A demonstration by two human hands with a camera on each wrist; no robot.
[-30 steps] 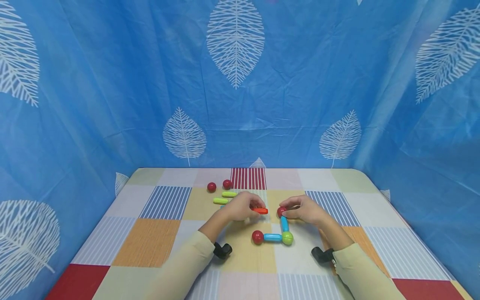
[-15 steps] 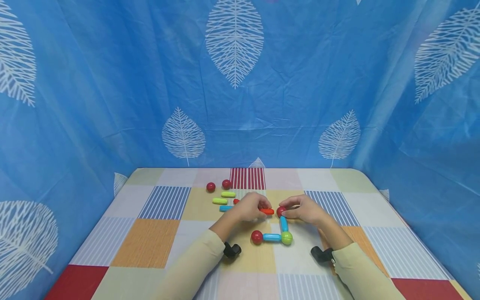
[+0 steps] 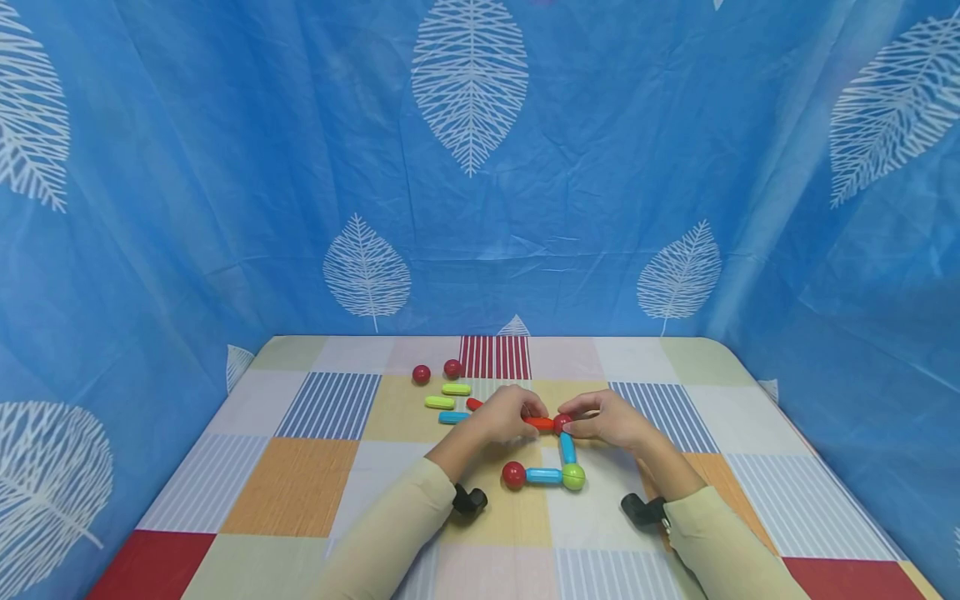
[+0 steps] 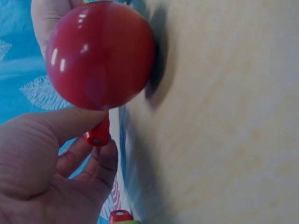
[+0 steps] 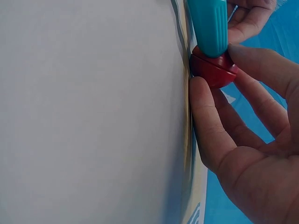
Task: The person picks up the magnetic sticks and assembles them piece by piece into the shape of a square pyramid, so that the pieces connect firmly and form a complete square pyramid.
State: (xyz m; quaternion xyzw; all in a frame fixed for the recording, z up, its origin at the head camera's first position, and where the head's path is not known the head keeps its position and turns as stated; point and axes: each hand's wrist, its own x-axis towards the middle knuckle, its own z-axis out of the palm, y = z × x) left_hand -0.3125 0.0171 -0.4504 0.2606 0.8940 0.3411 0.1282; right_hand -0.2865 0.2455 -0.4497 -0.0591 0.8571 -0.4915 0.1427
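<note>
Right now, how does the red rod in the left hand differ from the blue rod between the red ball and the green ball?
The left hand pinches the red rod; no hand touches the blue rod. In the left wrist view, the red rod shows one bare end; the blue rod joins a red ball and a green ball. Both are straight.

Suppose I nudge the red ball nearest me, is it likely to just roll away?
The red ball nearest you probably wouldn't roll off freely, since a blue rod meets its side. Pushed, it may swing that rod about the green ball at the other end. Its smooth, glossy shell could be slippery to grip.
</note>
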